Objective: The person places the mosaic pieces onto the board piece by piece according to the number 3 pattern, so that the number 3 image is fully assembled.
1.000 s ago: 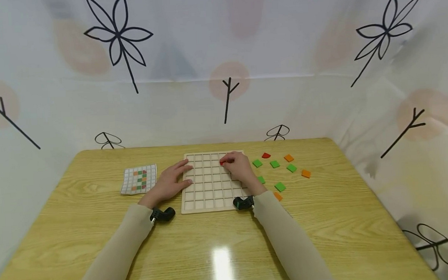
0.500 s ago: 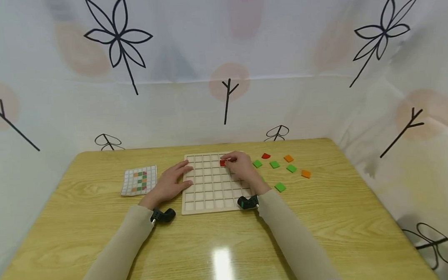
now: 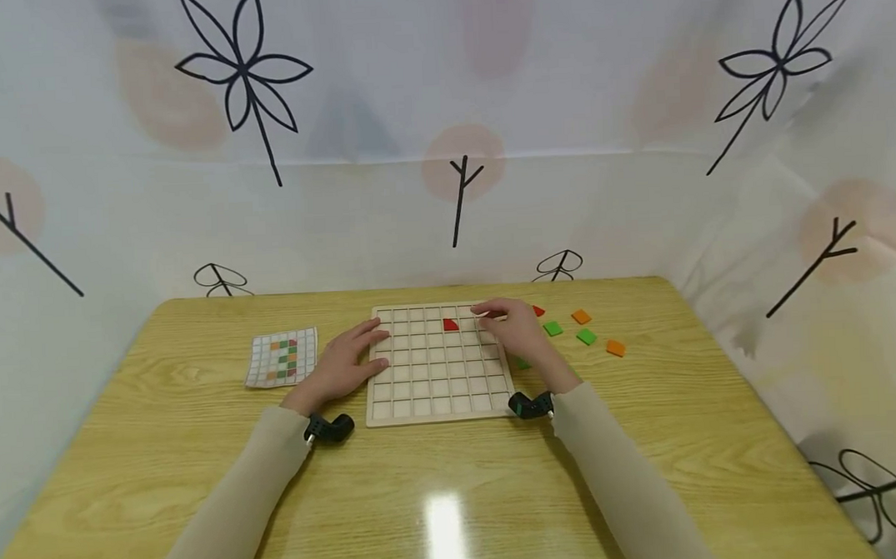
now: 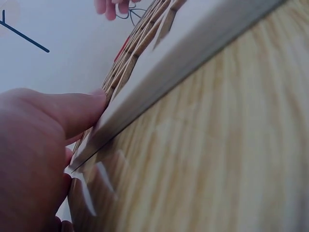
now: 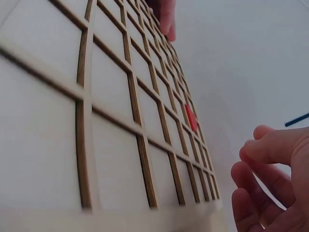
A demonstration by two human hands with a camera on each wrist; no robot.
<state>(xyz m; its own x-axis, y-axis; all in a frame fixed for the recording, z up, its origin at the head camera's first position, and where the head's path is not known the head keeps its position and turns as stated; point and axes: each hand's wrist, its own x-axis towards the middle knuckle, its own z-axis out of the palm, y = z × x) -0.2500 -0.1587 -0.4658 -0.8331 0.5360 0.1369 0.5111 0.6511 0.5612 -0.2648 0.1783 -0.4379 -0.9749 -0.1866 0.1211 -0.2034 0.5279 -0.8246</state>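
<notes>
A wooden grid board [image 3: 423, 389] lies on the table, its cells framed by thin raised strips. One red quarter-circle tile [image 3: 450, 324] sits in a cell of the second row from the far edge; the right wrist view also shows this red tile [image 5: 191, 118]. My left hand [image 3: 341, 363] rests on the board's left edge with fingers spread, and its thumb [image 4: 87, 111] touches the frame in the left wrist view. Above the board's right edge hovers my right hand [image 3: 518, 326], fingers loosely bent and holding nothing.
Right of the board lie loose tiles: green ones such as this green tile [image 3: 586, 336], orange ones such as this orange tile [image 3: 615, 348], and a red tile [image 3: 539, 310] partly behind the right hand. A printed pattern card [image 3: 264, 367] lies left of the board.
My right hand has let go of the red tile, which now lies in the board, and has moved right toward the board's edge. The left hand has stayed in place.
</notes>
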